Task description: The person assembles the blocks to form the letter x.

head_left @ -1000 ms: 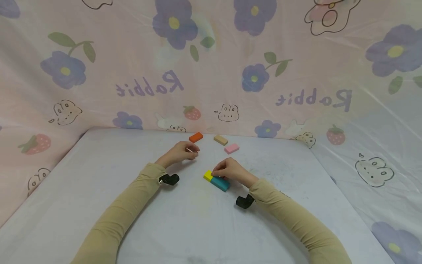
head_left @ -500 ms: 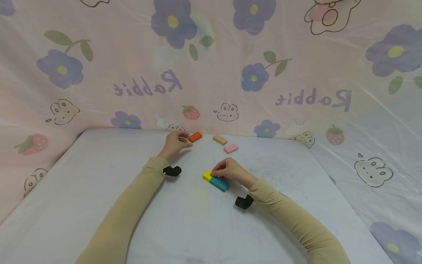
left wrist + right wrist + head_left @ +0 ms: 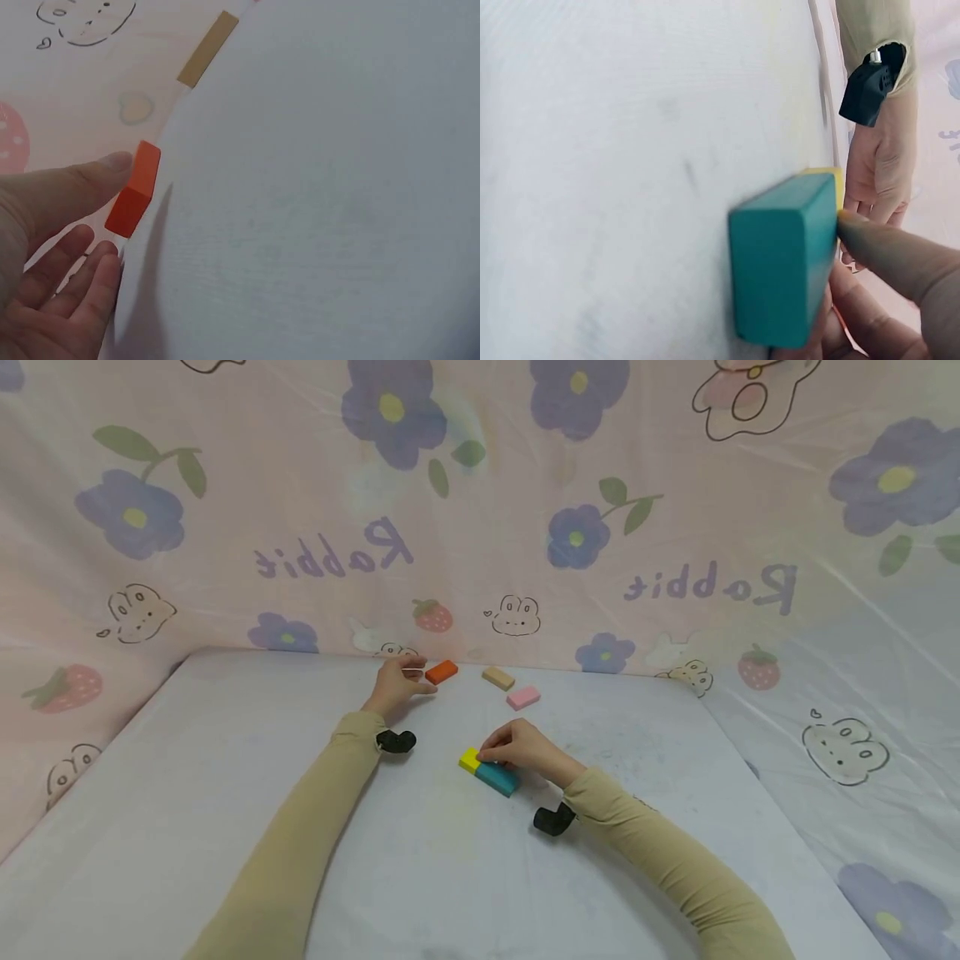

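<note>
My left hand is beside the orange block at the back of the table, thumb and fingers spread apart. In the left wrist view, the thumb is near one face of the orange block, with the other fingers below it; contact is unclear. My right hand holds the teal block, which lies end to end with the yellow block. The right wrist view has a fingertip at the joint between the teal block and the yellow block, with other fingers bent along the teal block's far side.
A tan wooden block and a pink block lie to the right of the orange one. Behind the white table hangs a printed curtain. Each wrist carries a black camera mount.
My left hand has moved back and slightly left, up beside the orange block. The right hand stays on the teal and yellow blocks, and the view has shifted a little.
</note>
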Demonstrator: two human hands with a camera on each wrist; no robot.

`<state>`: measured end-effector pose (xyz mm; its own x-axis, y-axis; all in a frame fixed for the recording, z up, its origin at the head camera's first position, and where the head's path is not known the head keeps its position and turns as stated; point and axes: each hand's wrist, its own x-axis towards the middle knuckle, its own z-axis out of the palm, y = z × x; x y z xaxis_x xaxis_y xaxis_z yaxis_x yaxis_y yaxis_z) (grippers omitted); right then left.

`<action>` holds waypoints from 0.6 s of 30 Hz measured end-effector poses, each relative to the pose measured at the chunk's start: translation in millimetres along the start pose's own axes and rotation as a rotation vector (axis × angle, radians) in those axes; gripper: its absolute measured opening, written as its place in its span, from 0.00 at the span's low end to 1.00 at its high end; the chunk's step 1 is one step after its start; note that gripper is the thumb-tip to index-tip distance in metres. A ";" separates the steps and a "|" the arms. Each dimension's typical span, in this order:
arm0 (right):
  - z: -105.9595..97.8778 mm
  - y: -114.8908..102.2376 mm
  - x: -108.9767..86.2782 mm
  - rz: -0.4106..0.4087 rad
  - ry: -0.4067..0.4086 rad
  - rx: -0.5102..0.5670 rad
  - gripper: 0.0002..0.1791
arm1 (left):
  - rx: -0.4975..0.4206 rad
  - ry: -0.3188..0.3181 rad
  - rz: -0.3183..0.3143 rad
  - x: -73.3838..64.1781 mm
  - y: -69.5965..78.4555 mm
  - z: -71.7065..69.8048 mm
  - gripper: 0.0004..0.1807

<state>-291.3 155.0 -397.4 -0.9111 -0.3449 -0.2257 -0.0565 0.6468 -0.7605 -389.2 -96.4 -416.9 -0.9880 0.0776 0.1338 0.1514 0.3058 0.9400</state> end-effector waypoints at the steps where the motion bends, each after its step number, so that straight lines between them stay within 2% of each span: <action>1: 0.0 0.0 0.2 0.000 0.000 -0.001 0.10 | -0.008 0.003 -0.007 0.6 -0.5 0.1 0.35; 6: 0.4 0.0 0.4 0.006 0.002 -0.005 0.11 | -0.010 0.038 -0.033 5.3 -4.5 3.1 0.34; 12: 0.0 0.1 0.3 0.003 0.005 -0.014 0.10 | -0.015 0.063 0.001 10.1 -5.7 8.2 0.31; 18: 0.1 0.0 0.6 0.013 0.004 -0.014 0.10 | -0.015 0.093 0.004 9.5 -6.6 12.8 0.30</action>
<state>-291.8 154.8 -397.6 -0.9134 -0.3341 -0.2328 -0.0507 0.6606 -0.7490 -399.2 -85.6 -425.9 -0.9862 -0.0101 0.1652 0.1551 0.2915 0.9439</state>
